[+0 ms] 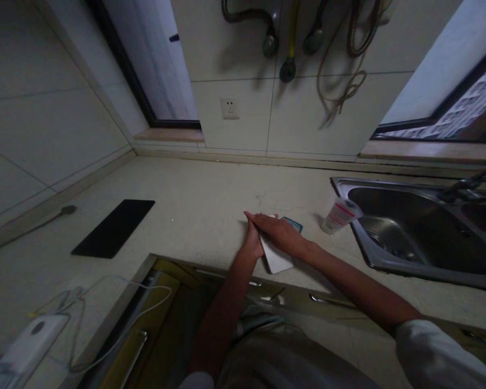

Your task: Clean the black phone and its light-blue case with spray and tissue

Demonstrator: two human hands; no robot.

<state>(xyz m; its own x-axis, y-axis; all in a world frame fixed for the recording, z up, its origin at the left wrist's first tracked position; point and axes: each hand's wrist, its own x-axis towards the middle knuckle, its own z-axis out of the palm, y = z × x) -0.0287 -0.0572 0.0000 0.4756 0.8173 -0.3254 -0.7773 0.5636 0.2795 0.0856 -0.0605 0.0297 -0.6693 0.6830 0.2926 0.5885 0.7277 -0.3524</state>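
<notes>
A white, flat, rectangular slab (its material is hard to tell in this dim light) lies directly under the right hand (pixel 281 233), its bare near end (pixel 278 260) showing towards the person. Its long axis runs away from the body, leaning slightly left. The right hand lies across it, fingers together; the left hand (pixel 254 241) stands narrow, edge-on along its left side, fingertips meeting the right's. Whether either hand grips it, I cannot tell. Just beyond the right hand lies a dark, teal-edged flat rectangle (pixel 295 223), its markings unreadable. Farther right, a clear plastic cup with red bands (pixel 339 217) carries print too blurred to read. No brand is legible.
</notes>
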